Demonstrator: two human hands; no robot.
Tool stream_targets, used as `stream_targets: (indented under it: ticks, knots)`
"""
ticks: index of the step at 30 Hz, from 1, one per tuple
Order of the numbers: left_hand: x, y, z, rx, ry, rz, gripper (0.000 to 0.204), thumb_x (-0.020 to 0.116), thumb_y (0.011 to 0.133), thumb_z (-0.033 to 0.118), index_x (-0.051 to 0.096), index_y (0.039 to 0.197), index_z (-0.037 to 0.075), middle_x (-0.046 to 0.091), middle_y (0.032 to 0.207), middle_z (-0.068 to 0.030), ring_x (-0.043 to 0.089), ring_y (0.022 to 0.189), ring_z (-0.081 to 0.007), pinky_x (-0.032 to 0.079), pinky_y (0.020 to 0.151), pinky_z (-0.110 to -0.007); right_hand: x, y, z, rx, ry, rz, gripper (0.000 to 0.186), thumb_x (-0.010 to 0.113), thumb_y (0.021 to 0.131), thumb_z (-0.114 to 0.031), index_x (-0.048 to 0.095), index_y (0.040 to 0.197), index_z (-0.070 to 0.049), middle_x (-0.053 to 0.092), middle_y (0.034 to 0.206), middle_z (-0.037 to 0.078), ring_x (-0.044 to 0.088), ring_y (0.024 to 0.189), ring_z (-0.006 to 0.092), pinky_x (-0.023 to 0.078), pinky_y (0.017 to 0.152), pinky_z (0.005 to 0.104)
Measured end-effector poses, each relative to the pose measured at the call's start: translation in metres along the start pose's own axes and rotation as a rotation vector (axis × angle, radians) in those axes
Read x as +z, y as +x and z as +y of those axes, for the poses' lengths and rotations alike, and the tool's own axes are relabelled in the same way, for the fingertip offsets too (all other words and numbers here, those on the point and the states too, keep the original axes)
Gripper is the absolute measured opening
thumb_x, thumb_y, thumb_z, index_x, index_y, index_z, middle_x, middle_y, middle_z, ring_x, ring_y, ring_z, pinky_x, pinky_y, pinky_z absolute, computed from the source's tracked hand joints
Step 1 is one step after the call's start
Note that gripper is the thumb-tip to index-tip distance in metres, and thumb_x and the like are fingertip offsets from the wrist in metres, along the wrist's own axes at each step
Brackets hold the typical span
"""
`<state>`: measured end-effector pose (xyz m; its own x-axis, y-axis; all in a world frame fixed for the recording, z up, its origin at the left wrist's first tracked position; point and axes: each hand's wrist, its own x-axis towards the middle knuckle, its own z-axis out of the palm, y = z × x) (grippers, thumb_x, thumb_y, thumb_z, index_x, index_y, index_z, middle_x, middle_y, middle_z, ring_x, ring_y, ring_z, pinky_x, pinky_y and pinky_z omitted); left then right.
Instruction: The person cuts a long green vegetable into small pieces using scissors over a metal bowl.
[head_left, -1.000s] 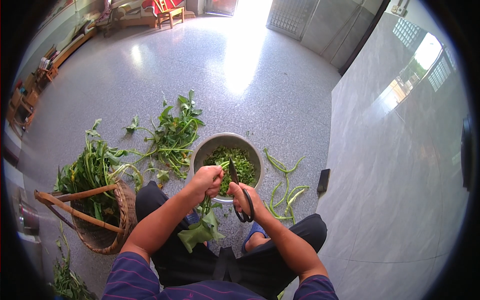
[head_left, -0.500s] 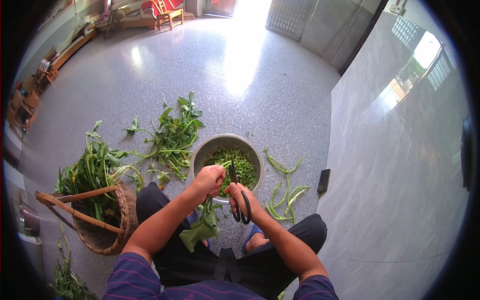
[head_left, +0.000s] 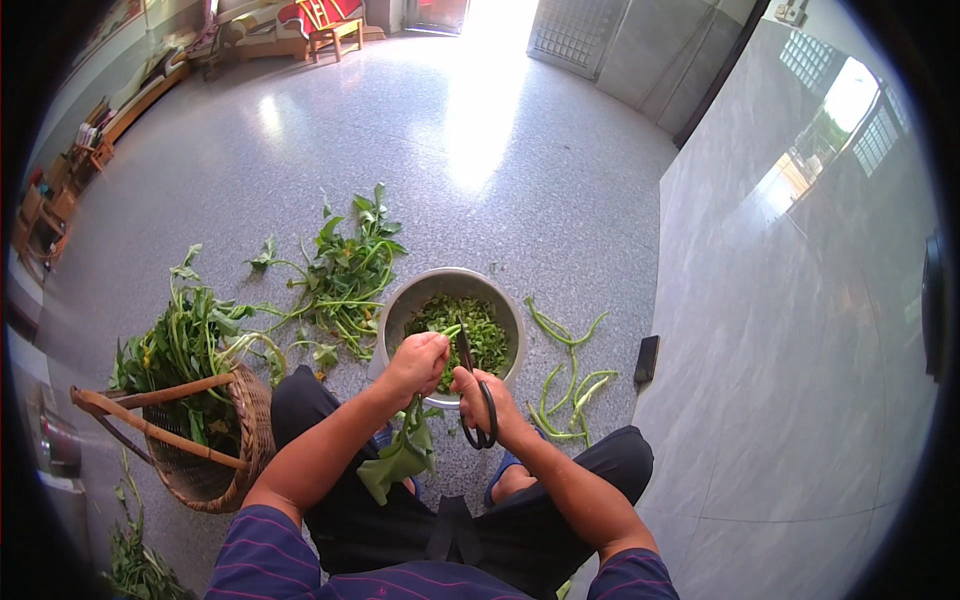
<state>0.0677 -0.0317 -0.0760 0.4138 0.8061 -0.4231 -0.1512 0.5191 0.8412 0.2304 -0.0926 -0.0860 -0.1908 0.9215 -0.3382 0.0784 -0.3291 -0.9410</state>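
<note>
My left hand point(head_left: 417, 364) is closed round a bunch of green leafy stems point(head_left: 400, 462); the stem ends poke out to the right and the leaves hang below my fist. In my right hand point(head_left: 487, 398) are black-handled scissors point(head_left: 465, 350), their blades at the stem ends. Both hands are over the near part of a round metal basin point(head_left: 390, 310), where chopped green pieces point(head_left: 484, 326) cover the bottom. Whether the blades are parted is too small to make out.
Left of my knee stands a wicker basket point(head_left: 262, 430) full of leafy greens point(head_left: 190, 335). More greens point(head_left: 345, 265) lie on the floor beyond it. Several long green stems point(head_left: 572, 375) lie right of the basin, near a dark phone-like object point(head_left: 647, 360) by the grey wall panel point(head_left: 770, 400).
Very little differs. The scissors have turned slightly at the stem ends, and both hands stay over the basin.
</note>
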Motion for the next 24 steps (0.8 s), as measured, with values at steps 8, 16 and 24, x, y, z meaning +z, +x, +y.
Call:
stream_targets:
  ticks: [8,16,24]
  knots:
    - [0.002,-0.002,0.004,0.058,-0.033,0.013,0.028,0.04,0.101,0.026,0.047,0.081,0.008,0.036,0.049,0.0015,0.03,0.035,-0.0107,0.027,0.034,-0.026,-0.006,0.002,0.0,0.052,0.081,-0.04,0.049,0.041,0.099,-0.049,0.056,0.096,-0.002,0.046,0.058,-0.001,0.047,0.048,0.0099,0.04,0.047,0.025]
    - [0.0,-0.001,0.002,0.042,-0.03,0.0,0.028,0.04,0.101,0.027,0.047,0.081,0.009,0.037,0.049,0.0016,0.03,0.034,-0.0105,0.026,0.034,-0.026,0.0,0.002,-0.001,0.013,-0.029,-0.08,0.047,0.04,0.1,-0.047,0.054,0.098,-0.002,0.047,0.061,0.0,0.048,0.052,0.0106,0.041,0.05,0.0251]
    - [-0.001,0.0,0.0,0.014,-0.019,-0.023,0.027,0.041,0.101,0.026,0.047,0.081,0.009,0.036,0.05,0.0027,0.029,0.035,-0.0084,0.026,0.033,-0.024,-0.001,0.004,0.003,0.009,0.024,-0.059,0.046,0.047,0.097,-0.05,0.054,0.091,-0.005,0.046,0.059,-0.002,0.047,0.047,0.0086,0.038,0.044,0.0241]
